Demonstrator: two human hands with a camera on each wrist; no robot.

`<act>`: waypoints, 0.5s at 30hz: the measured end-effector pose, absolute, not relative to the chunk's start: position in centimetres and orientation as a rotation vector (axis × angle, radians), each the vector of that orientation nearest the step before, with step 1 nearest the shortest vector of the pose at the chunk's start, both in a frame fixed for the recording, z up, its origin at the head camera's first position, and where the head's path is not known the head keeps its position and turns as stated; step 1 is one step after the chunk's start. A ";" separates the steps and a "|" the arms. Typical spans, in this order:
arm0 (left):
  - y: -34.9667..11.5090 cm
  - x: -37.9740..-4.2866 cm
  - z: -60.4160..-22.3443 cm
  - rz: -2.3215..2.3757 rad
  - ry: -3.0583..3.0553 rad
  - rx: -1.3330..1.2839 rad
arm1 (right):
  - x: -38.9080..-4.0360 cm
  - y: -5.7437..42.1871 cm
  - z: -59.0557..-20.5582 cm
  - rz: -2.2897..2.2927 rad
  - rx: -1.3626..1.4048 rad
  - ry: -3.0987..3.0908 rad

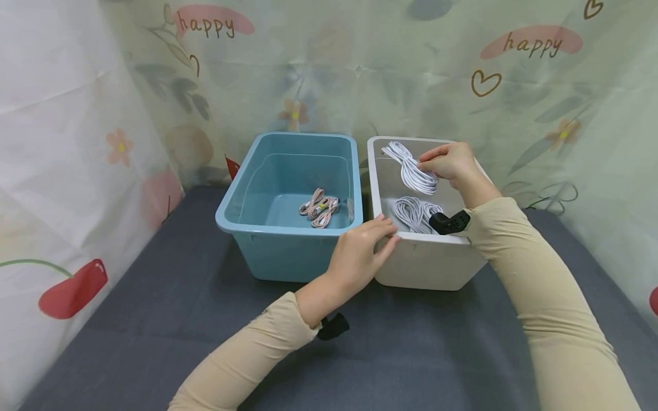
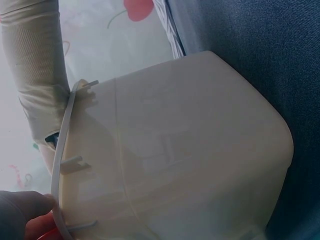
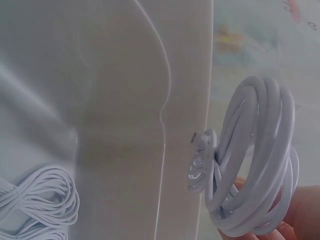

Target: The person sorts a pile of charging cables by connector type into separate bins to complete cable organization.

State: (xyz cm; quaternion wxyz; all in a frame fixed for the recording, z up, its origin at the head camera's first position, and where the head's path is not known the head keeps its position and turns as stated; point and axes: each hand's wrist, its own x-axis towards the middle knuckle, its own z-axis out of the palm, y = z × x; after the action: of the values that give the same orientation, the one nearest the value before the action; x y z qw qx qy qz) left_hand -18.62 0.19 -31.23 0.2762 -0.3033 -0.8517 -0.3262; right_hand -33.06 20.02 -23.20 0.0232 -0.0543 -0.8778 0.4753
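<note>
My right hand [image 1: 452,162] pinches a coiled white cable [image 1: 411,171] over the white bin [image 1: 426,257]. In the right wrist view the held cable [image 3: 260,155] hangs in loops, a small metal-tipped plug at its side. Below it, inside the bin, lies more coiled white cable [image 1: 411,214], partly hidden by the black wrist camera. My left hand [image 1: 362,251] grips the bin's front rim at its left corner. The left wrist view has the thumb at the rim [image 2: 56,200], fingers mostly out of sight.
A blue bin [image 1: 290,254] stands left of the white one, close beside it, with a bundled pinkish cable [image 1: 320,208] on its floor. Both rest on a dark cloth-covered table [image 1: 169,319]. A patterned curtain [image 1: 329,68] hangs right behind the bins.
</note>
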 end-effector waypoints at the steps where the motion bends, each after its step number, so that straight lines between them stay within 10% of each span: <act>1: 0.2 -18.6 -31.2 -0.878 -2.289 -0.815 | -33.1 20.0 -23.2 1.465 -0.165 -2.721; 15: 0.2 -18.7 -31.3 -0.883 -2.295 -0.816 | -32.9 20.1 -23.0 1.784 -0.076 -2.609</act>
State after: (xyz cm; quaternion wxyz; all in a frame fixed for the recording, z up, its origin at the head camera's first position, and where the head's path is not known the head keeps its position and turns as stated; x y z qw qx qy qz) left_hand -18.65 0.24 -31.27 0.2718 -0.3030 -0.8525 -0.3278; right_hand -32.86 20.05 -22.95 -0.0098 -0.0241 -0.8251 0.5643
